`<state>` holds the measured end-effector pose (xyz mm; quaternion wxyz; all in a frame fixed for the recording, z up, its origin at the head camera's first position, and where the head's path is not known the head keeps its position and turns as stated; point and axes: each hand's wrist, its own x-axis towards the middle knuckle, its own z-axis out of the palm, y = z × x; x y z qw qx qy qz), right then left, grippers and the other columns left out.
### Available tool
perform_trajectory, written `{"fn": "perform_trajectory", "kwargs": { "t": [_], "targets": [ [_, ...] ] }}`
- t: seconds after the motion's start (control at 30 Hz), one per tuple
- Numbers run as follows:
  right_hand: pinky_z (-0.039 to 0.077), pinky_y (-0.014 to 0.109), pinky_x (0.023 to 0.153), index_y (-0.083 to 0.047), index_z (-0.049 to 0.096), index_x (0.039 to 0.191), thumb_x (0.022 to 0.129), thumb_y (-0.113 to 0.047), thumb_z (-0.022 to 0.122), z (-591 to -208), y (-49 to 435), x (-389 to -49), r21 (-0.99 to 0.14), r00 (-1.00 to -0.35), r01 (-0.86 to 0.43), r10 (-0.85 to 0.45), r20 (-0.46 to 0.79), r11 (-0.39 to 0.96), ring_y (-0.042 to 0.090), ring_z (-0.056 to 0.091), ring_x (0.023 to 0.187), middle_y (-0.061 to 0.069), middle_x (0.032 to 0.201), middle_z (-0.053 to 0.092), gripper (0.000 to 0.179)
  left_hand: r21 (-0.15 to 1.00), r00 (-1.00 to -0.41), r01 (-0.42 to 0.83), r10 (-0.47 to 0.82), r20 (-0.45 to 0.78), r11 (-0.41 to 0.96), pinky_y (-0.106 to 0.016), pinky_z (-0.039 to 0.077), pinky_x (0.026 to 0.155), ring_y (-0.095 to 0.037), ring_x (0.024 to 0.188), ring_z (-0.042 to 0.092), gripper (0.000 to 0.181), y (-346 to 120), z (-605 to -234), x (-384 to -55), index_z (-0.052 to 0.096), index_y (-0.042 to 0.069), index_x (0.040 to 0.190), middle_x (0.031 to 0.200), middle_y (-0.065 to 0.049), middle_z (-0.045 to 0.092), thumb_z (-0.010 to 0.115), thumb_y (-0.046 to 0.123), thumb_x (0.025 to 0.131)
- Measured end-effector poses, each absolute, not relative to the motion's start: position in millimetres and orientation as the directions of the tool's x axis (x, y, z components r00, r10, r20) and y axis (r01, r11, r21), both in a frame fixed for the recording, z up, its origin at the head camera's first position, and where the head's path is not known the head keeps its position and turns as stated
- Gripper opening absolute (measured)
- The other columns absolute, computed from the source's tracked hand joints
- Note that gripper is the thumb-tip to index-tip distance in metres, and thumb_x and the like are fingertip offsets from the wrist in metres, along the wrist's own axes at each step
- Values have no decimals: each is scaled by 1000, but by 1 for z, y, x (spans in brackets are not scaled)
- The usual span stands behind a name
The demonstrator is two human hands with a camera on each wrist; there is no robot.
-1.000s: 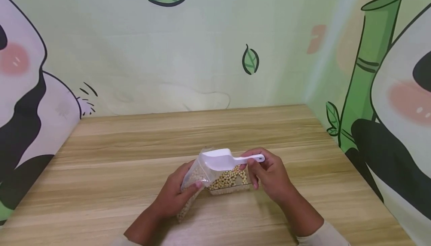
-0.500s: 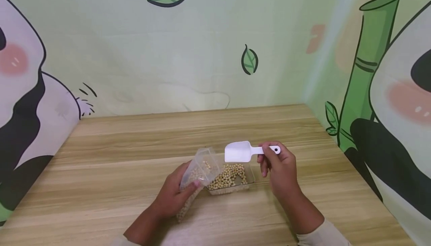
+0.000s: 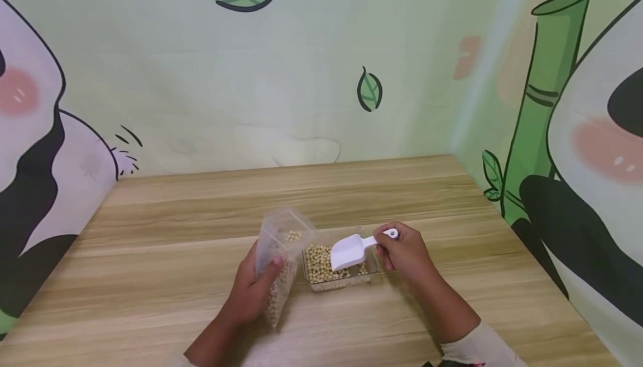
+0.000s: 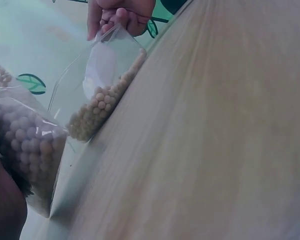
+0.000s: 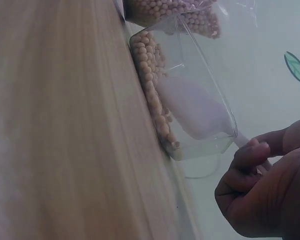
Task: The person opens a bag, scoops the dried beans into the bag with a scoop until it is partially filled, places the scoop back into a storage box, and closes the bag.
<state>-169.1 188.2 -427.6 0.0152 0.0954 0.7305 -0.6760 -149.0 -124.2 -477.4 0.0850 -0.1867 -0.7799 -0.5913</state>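
In the head view my left hand (image 3: 248, 293) grips a clear plastic bag (image 3: 284, 284) partly filled with pale yellow beans, its mouth upward and leaning right. Just right of it a clear rectangular box (image 3: 341, 285) stands on the table, holding more beans (image 3: 316, 264). My right hand (image 3: 406, 251) pinches the handle of a white scoop (image 3: 348, 252). The scoop's blade dips down inside the box, its tip at the beans, as the right wrist view also shows through the clear wall. Whether beans lie in the blade cannot be seen.
The wood-grain table (image 3: 191, 216) runs back to a pale green wall (image 3: 301, 77) with painted leaves, bamboo and pandas. Panda-printed walls flank the left and right sides. Bag and box stand close together near the middle of the table.
The scoop has moved from the bag's mouth to the right, then down into the box. The left hand has tipped the bag more upright and away from the box.
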Motion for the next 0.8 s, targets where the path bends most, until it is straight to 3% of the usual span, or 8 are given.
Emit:
{"fn": "perform_trajectory", "kwargs": {
  "t": [0.2, 0.53, 0.8],
  "targets": [
    [34, 22, 49, 4, 65, 116, 106, -11, 66, -431, 188, -169, -974, -976, 194, 122, -180, 120, 10, 43, 57, -1, 69, 54, 19, 927, -948, 312, 126, 291, 207, -27, 51, 101, -12, 113, 62, 53, -121, -472, -144, 36, 2, 166, 136, -22, 63, 47, 16, 116],
    [34, 22, 50, 3, 64, 120, 107, -17, 65, -432, 188, -170, -962, -974, 212, 122, -192, 171, 10, 42, 58, -3, 69, 53, 24, 930, -943, 329, 106, 315, 161, -18, 43, 106, -6, 122, 56, 55, -119, -465, -141, 31, -1, 168, 152, -27, 55, 43, 14, 117],
    [44, 31, 64, -2, 63, 136, 109, -46, 60, -426, 194, -170, -902, -973, 204, 181, -143, 382, 15, 50, 71, 3, 88, 55, 51, 934, -942, 332, 86, 323, 129, -25, 50, 98, -9, 114, 59, 54, -115, -459, -137, 32, 1, 168, 139, -26, 58, 43, 12, 116]
  ]
}}
